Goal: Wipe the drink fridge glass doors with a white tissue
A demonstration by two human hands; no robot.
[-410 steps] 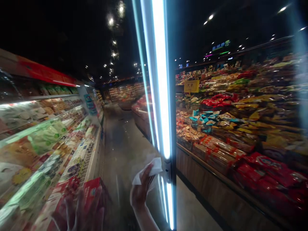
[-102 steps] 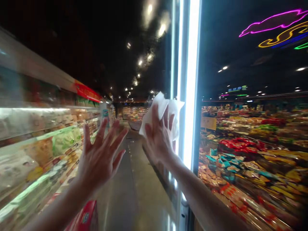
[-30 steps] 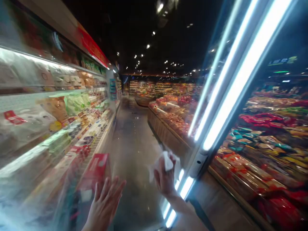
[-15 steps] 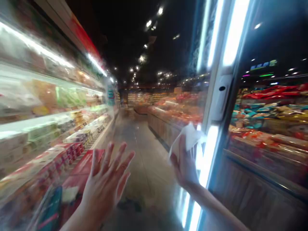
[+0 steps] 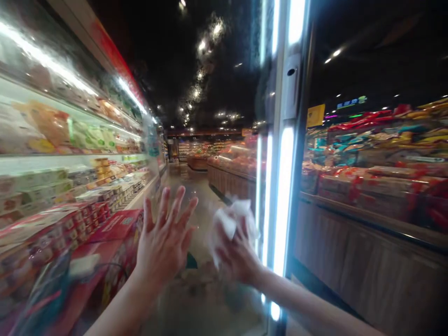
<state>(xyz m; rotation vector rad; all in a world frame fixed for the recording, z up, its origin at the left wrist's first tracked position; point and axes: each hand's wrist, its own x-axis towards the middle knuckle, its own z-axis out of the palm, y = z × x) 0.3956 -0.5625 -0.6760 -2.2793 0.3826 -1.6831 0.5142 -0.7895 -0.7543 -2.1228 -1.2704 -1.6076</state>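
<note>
Two hands: the left hand (image 5: 164,240) at seven o'clock, open, and the right hand (image 5: 236,254) at five. One tissue (image 5: 229,224), at five, in the right hand. One yellow sign (image 5: 315,115) at two. Three lit strips (image 5: 284,200) at three. One red carton (image 5: 117,225) at eight. The packs (image 5: 52,128) at nine are too many to count.

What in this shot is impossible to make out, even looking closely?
Head view:
- The white sheet in the right hand: crumpled and blurred, so paper or cloth cannot be told.
- Print on the red boxes: blurred behind the glass.
- The yellow sign: too small to read.
- The far aisle's shelves: goods too small to identify.
</note>
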